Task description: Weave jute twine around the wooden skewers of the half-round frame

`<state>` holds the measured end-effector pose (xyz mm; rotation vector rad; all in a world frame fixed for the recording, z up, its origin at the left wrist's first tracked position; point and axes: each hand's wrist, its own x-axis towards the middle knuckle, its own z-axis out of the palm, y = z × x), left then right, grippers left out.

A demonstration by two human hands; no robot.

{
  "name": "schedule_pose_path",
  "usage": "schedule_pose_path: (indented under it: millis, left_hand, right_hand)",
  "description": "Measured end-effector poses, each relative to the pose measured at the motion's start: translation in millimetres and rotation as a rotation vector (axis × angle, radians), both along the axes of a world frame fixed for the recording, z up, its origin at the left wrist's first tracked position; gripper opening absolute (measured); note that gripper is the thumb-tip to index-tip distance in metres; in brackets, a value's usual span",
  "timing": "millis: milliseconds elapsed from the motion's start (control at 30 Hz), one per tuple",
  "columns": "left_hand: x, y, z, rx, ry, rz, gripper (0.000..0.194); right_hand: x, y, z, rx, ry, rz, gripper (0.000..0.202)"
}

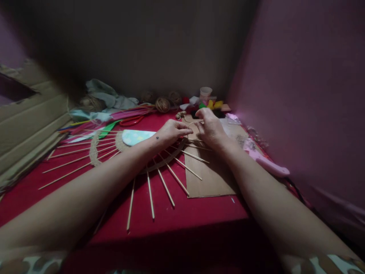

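Natural-fibre bands [93,150] cross the radiating sticks [165,186] at two radii, around a pale blue half-disc [138,136]. Assembly location, head view: on the red cloth [114,224], right-hand sticks over the cardboard [211,186]. Status, as judged: inner band formed; outer band well advanced; outer stick ends bare. Left hand [169,131]: fingers nearly closed, grip indeterminable. Right hand [212,129]: partly curled at a thin strand [195,122], grip unconfirmed.
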<state>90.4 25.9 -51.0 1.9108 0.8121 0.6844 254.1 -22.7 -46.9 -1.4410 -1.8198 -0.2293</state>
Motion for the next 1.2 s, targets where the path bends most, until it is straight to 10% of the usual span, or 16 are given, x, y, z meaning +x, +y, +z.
schedule_pose_path:
  millis: [133, 367, 667, 933, 1200]
  left_hand:
    - [-0.2, -4.2, 3.3, -0.053, -0.092, 0.106, 0.027]
    - [1.8, -15.9, 14.9, -0.045, -0.179, 0.150, 0.020]
    - [6.9, -34.6, 23.3, 0.020, -0.035, 0.055, 0.020]
    - [13.0, -62.4, 16.0, 0.554, 0.187, -0.023, 0.012]
    - [18.7, -86.8, 18.8, 0.528, 0.126, -0.152, 0.008]
  right_hand:
    - [0.5, -7.5, 13.0, 0.070, 0.073, -0.123, 0.015]
    - [5.6, -21.5, 27.3, -0.632, -0.085, 0.017, 0.017]
    - [4.9, -5.9, -0.2, -0.557, -0.139, 0.180, 0.019]
    - [13.0, -3.9, -0.3, -0.657, 0.159, 0.282, 0.008]
    - [10.1, 6.7, -2.1, -0.713, 0.146, 0.225, 0.008]
